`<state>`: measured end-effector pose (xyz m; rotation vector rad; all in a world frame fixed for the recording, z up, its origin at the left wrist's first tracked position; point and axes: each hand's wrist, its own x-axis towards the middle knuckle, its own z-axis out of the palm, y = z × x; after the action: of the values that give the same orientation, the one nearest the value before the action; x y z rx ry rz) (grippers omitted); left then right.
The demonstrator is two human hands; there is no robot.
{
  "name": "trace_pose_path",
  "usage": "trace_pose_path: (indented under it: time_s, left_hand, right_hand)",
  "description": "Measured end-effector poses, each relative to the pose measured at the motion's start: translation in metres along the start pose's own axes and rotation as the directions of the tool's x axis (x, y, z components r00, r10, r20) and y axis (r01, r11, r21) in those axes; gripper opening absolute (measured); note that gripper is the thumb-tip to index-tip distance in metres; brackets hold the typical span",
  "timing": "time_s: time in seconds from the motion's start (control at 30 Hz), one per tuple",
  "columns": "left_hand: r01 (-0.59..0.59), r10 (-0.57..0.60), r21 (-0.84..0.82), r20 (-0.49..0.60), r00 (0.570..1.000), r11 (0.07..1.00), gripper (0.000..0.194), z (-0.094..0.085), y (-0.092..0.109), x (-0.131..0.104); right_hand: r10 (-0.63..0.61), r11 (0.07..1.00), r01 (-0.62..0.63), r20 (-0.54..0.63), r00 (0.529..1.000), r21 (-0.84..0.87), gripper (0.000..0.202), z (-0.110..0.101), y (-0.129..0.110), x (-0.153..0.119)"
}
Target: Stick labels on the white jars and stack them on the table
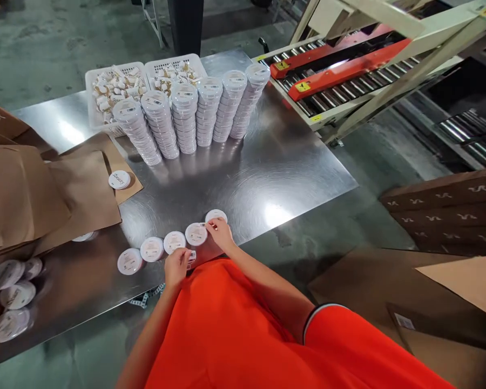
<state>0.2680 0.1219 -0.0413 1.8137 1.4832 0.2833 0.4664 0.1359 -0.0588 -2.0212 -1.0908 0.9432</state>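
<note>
Round white tubs form a short row along the near table edge; a middle one is the tub. Over the tub near the row's right end, my right hand pinches a small sticker. Partly behind that hand sits the last tub. My left hand is closed on a strip of stickers at the table edge, close to my orange shirt. Below the edge hangs a loose, patterned strip.
Several tall stacks of tubs stand before two white baskets of small white-and-gold items. Brown paper bearing a tub covers the left side. A roller conveyor meets the far right. Cartons stand at right.
</note>
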Motion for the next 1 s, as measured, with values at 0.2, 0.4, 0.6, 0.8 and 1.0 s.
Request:
trace_pose_path:
  time_s: [0.2,0.4,0.6,0.8,1.0]
  left_hand:
    - [-0.189,0.112,0.215,0.323,0.940,0.958,0.022,0.012,0.007,0.017]
    - [-0.233,0.077,0.348,0.407,0.910,0.908,0.026,0.018,0.017,0.019]
    - [-0.234,0.086,0.366,0.378,0.922,0.901,0.027,0.020,0.018,0.014]
    - [-0.224,0.074,0.358,0.386,0.919,0.907,0.026,0.022,0.017,0.016]
    - [-0.218,0.067,0.363,0.385,0.920,0.906,0.027,0.024,0.015,0.016]
  right_hand:
    - [0.115,0.980,-0.094,0.112,0.987,-0.176,0.017,0.020,0.024,-0.004]
    - [0.013,1.000,-0.012,0.078,0.997,-0.015,0.018,0.039,0.027,-0.017]
    - [-0.069,0.995,0.056,0.152,0.986,0.084,0.025,0.032,0.022,-0.011]
    - [-0.063,0.963,0.083,0.083,0.995,-0.257,0.017,0.014,0.009,-0.005]
    - [0.065,0.851,0.074,0.243,0.968,-0.521,0.019,0.016,-0.006,0.003]
